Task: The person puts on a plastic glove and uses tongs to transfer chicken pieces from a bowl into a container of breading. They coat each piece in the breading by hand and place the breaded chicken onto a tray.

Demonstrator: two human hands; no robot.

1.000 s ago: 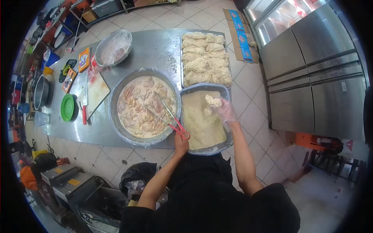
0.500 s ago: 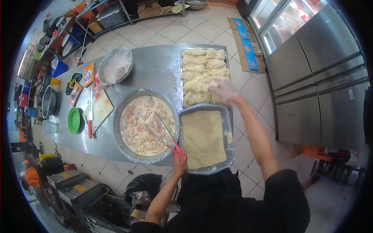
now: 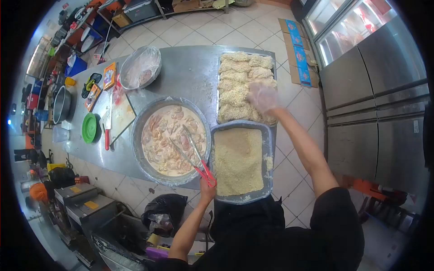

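My left hand [image 3: 207, 190] is closed on the red handles of metal tongs [image 3: 207, 172], whose parted tips reach over a big bowl [image 3: 138, 156] of raw meat pieces in pale liquid [image 3: 169, 137]. Gloved in clear plastic, my right hand [image 3: 263, 97] is over the right side of a tray [image 3: 219, 106] with rows of crumb-coated pieces [image 3: 235, 95]. Blur hides its fingers and anything in them. Nearer me, right of the bowl, stands a grey tub [image 3: 269, 180] of breading crumbs [image 3: 239, 162].
Left on the metal table [image 3: 190, 67] are a plastic-covered bowl [image 3: 141, 67], a cutting board [image 3: 123, 118], a red-handled knife [image 3: 107, 137], a green plate [image 3: 90, 128] and orange packets [image 3: 109, 76]. Steel refrigerators [image 3: 352, 108] stand at the right; a black bag [image 3: 166, 210] lies below the table.
The whole view has shifted slightly. Over the coated pieces, my right hand has moved a little and its glove looks more blurred. My left hand still holds the tongs over the bowl.
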